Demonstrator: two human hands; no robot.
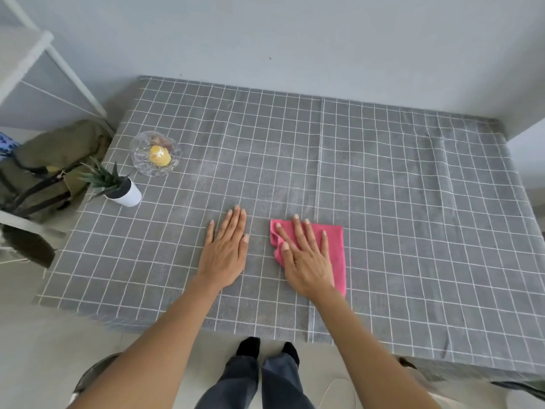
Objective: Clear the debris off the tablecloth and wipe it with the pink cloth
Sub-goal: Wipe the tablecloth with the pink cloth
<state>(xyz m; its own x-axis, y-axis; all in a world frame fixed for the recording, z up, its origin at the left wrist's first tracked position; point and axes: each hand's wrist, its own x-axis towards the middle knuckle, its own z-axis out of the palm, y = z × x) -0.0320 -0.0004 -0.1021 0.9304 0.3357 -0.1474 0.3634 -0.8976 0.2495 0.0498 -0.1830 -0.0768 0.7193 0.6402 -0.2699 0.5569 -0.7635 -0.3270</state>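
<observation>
A grey tablecloth (383,187) with white squares covers the table. The left hand (225,250) lies flat on it, fingers (236,219) straight and close together, holding nothing. The right hand (306,258) lies flat on the pink cloth (336,240), fingers spread wide, pressing it down near the front middle of the tablecloth. Far left sit a glass dish (138,154) with a yellow cake (159,156) in it and a small plant (118,184) in a white pot.

The tablecloth (383,178) is showing grey with a white grid, the pink cloth (336,246) is glowing against it, a yellow cake (159,156) is sitting in clear glass, and green leaves (101,177) are topping a white pot (129,194).
</observation>
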